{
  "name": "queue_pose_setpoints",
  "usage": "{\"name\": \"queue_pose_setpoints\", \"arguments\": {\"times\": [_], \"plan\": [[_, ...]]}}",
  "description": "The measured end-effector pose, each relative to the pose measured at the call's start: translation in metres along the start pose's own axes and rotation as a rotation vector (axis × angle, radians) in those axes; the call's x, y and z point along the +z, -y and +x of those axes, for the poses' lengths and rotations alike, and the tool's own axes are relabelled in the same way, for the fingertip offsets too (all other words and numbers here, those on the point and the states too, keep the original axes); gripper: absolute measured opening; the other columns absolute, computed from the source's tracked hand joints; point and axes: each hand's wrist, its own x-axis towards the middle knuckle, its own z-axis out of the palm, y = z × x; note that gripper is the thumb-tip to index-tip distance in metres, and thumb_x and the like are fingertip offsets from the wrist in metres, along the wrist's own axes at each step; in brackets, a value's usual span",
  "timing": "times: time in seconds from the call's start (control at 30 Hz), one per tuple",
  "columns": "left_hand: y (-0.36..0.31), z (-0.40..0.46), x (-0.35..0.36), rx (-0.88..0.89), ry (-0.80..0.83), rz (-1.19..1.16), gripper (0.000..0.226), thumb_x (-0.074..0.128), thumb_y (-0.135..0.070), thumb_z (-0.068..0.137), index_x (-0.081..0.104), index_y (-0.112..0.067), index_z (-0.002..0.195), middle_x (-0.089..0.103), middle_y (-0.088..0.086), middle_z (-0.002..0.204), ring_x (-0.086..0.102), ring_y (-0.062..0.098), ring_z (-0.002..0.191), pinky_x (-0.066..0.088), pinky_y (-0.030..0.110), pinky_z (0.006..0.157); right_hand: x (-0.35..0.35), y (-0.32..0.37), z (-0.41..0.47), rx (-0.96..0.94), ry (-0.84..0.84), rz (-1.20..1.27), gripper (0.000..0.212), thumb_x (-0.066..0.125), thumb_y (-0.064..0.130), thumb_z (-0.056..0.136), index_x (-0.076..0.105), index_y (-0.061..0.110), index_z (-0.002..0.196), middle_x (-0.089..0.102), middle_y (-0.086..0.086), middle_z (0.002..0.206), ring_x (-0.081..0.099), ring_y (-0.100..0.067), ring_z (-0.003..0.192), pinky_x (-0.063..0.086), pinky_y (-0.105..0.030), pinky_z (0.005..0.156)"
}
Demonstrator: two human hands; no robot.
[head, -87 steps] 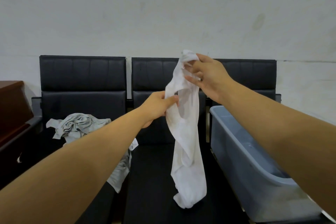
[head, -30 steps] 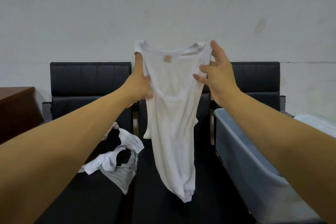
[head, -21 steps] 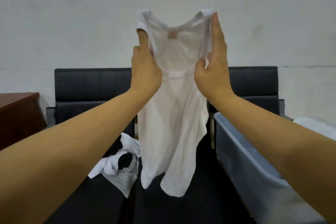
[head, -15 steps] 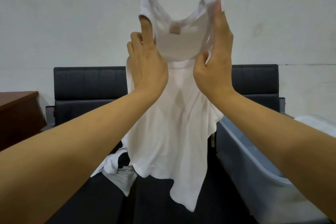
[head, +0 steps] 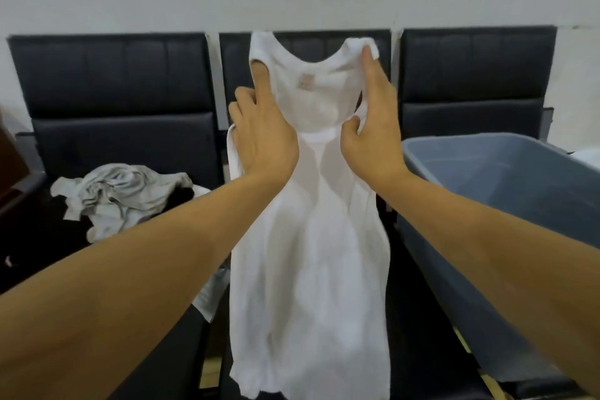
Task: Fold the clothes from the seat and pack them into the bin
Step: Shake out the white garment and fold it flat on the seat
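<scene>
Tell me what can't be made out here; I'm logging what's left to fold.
Head view only:
- Middle seat: mostly hidden behind the hanging white tank top.
- Clothes pile on the left seat: its near part is covered by the left forearm; the number of garments can't be told.
- Grey bin: far corner cut off by the right edge, floor hidden by its wall.
- Tank top label: too small to read.

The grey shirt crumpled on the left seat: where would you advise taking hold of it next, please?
Pinch the raised folds at the top of the grey shirt, coming from above. It lies bunched on the left seat with no flat edge showing, and both hands currently hold the white vest.
</scene>
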Motion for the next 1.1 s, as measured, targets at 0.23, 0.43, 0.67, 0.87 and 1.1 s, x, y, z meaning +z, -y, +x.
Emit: {"name": "queue_pose_setpoints", "arguments": {"times": [0.23, 0.43, 0.67, 0.87, 1.1], "plan": [[0.080, 0.022, 0.106, -0.250, 0.296, -0.103, 0.081, 0.040, -0.003, 0.101, -0.006, -0.035, 0.160, 0.037, 0.008, 0.139, 0.038, 0.026, 0.125, 0.040, 0.037, 0.091, 0.073, -0.109, -0.010, 0.120, 0.220, -0.040, 0.088, 0.050, -0.007, 0.086, 0.014, 0.017, 0.162, 0.026, 0.001, 0.163, 0.020, -0.001, 0.143, 0.014, 0.001, 0.109], [0.109, 0.039, 0.122, -0.228, 0.419, -0.244, 0.081, 0.040, -0.003, 0.101, -0.007, -0.033, 0.160, 0.033, 0.006, 0.145, 0.029, 0.022, 0.133, 0.030, 0.028, 0.096, 0.091, -0.128, 0.016, 0.145, 0.287, -0.004, 0.090, 0.049, -0.006, 0.084, 0.014, 0.022, 0.163, 0.024, 0.002, 0.164, 0.022, -0.008, 0.147, 0.018, 0.002, 0.106], [0.135, 0.012, 0.101, -0.263, 0.480, -0.379, 0.079, 0.048, -0.012, 0.095, 0.011, -0.033, 0.160, 0.033, 0.002, 0.152, 0.033, 0.024, 0.140, 0.035, 0.043, 0.114, 0.078, -0.121, -0.021, 0.144, 0.245, 0.012, 0.080, 0.052, 0.001, 0.090, 0.021, 0.021, 0.161, 0.033, 0.004, 0.160, 0.032, -0.009, 0.144, 0.028, -0.010, 0.112], [0.172, -0.084, 0.069, -0.378, 0.494, -0.639, 0.033, 0.051, -0.002, 0.090, 0.064, -0.015, 0.118, 0.069, 0.008, 0.111, 0.066, 0.022, 0.104, 0.056, 0.039, 0.092, 0.044, -0.096, -0.151, 0.271, 0.219, 0.158, 0.058, 0.056, -0.003, 0.095, 0.051, 0.020, 0.148, 0.056, 0.008, 0.144, 0.063, -0.019, 0.120, 0.054, -0.042, 0.101], [0.242, -0.182, 0.047, -0.577, 0.960, -0.304, 0.025, 0.050, -0.014, 0.082, 0.068, -0.002, 0.069, 0.067, 0.009, 0.073, 0.064, 0.023, 0.073, 0.060, 0.048, 0.072, 0.001, -0.105, -0.282, 0.538, 0.689, -0.161, 0.043, 0.052, 0.004, 0.093, 0.077, 0.039, 0.098, 0.068, 0.036, 0.085, 0.066, 0.008, 0.083, 0.054, -0.017, 0.074]]}}
